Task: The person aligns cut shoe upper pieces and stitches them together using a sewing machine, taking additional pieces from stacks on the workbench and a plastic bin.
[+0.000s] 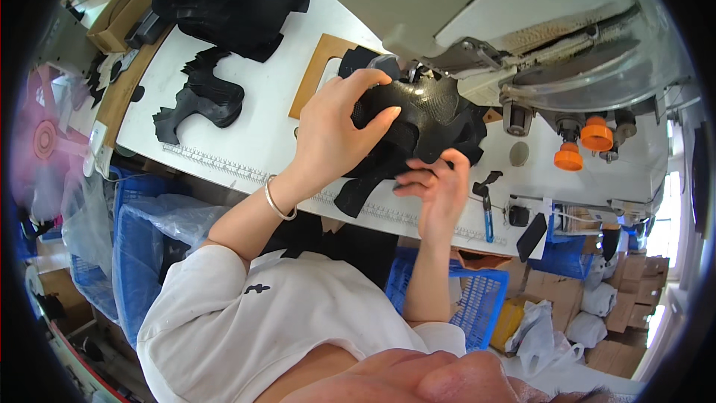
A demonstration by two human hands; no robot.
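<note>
Under the head of a sewing machine (447, 60) lies a black shoe upper (429, 116) with a shiny, mesh-like surface. My left hand (339, 123) rests at its left side, thumb and forefinger curved onto it with a gap between their tips. At the near right edge of the upper, my right hand (440, 183) has its fingers bent in around the rim. The needle area is mostly hidden by the machine and the upper. Further left on the white table (276, 104) lie curved black upper pieces (201, 97) with jagged edges.
A tall stack of black pieces (227, 0) stands at the far left. Along the table's near edge runs a ruler strip (224, 164). Blue-handled snips (488, 213) lie right of my right hand. A blue crate (485, 306) sits below, and a pink fan (45, 138) stands left.
</note>
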